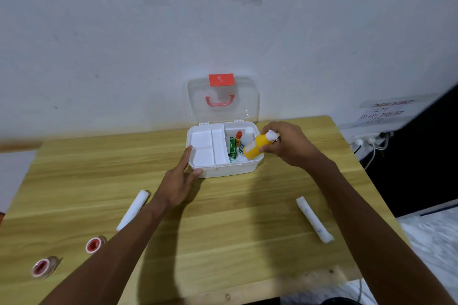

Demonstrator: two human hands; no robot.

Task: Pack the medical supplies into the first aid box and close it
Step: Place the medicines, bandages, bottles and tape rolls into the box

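The right hand (285, 146), just right of the frame's centre, is clamped around a yellow bottle (255, 147) near its white cap. The bottle is tilted, its long axis running from the cap at upper right down to its base at lower left, and the base hangs over the right compartment of the first aid box (223, 168). A pale label on the bottle's lower side is too blurred to read. The left hand (179, 182) lies open against the box's lower left corner, fingers spread, thumb touching the front wall and gripping nothing.

The white box sits at the centre of the wooden table (223, 242), its clear lid (223, 99) standing upright behind it with a red latch and a red handle. The box's left part holds a bare white tray. The right compartment holds a green carton (232, 148), a small red-capped bottle (238, 136) and a white bottle (247, 136); print on the carton cannot be made out.

Below the hands, one white gauze roll (133, 209) lies at lower left, partly crossed by the left forearm, and another (314, 219) at lower right, both slanted. Two tape rolls (95, 244) (44, 266) with red cores lie near the lower left edge. At far right, a wall notice (383, 112) reads in part "DO NOT TURN OFF CCTV".
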